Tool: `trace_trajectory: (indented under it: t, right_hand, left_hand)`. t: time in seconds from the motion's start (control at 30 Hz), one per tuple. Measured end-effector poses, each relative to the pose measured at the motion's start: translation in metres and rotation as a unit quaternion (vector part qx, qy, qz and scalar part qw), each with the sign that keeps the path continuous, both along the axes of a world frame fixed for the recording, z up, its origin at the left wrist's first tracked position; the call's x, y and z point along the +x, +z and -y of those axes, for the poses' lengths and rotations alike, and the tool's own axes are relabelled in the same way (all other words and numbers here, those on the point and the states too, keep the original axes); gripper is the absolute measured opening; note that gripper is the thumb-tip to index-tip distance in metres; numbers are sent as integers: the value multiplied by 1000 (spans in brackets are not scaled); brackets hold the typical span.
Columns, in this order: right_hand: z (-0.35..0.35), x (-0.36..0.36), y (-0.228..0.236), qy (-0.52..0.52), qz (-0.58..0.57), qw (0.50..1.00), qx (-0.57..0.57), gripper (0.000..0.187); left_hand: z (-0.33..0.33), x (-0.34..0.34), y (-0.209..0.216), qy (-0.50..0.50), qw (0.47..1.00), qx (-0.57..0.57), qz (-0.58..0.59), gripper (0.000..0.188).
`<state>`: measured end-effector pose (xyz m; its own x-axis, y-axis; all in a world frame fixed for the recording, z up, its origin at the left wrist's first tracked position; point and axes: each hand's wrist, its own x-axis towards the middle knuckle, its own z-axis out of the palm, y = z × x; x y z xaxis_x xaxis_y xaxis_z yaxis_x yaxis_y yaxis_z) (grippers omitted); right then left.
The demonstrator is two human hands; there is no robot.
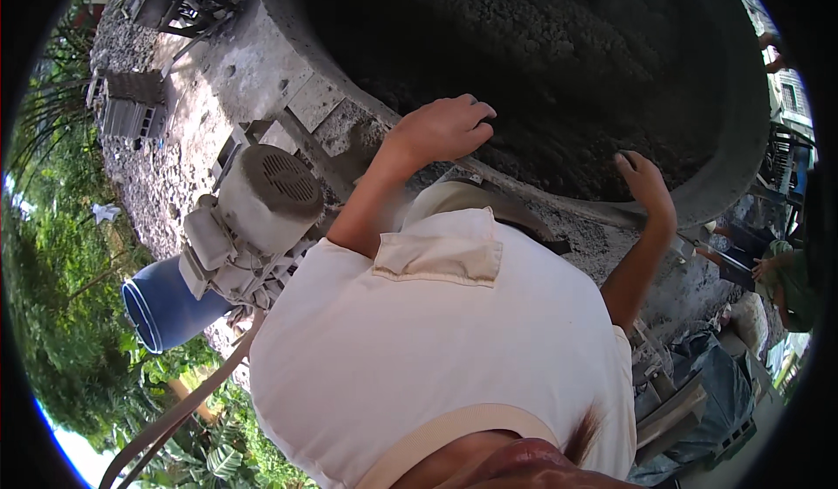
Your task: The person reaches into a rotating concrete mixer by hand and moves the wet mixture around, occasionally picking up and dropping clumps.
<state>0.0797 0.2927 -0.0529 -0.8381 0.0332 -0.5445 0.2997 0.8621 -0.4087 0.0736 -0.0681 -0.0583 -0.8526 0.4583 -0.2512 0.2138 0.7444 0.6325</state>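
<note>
A large round mixing drum (301, 48) with a thick grey rim stands in front of me. Inside it lies a dark, wet, lumpy mix (559, 27), partly in deep shadow. My left hand (445, 129) is over the near-left part of the rim, palm down, with its fingers loosely bent and the thumb apart. It holds nothing. My right hand (644, 182) is over the near-right part of the rim, its fingers stretched toward the inside with nothing visible in them. Whether either hand touches the rim is hard to tell.
Left of me is a dusty electric motor (271, 194) with a blue barrel (170, 304) behind it. Stacked grey blocks (131, 105) stand on the far-left gravel. On the right are another person in green (790, 284) and a dark tarp (724, 393).
</note>
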Motion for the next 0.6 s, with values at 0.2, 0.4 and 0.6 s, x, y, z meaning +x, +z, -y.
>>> trace_trajectory:
  t: [0.2,0.4,0.6]
  right_hand:
    - [-14,-3,-17,2,-65,998,8,44]
    - [-14,-8,-15,21,-11,1000,-8,48]
    - [-14,-6,-16,-13,-13,1000,17,52]
  left_hand:
    - [2,-1,2,-20,999,22,16,37]
    - [3,-2,3,-12,999,38,9,36]
    - [2,0,6,-4,999,46,-9,38]
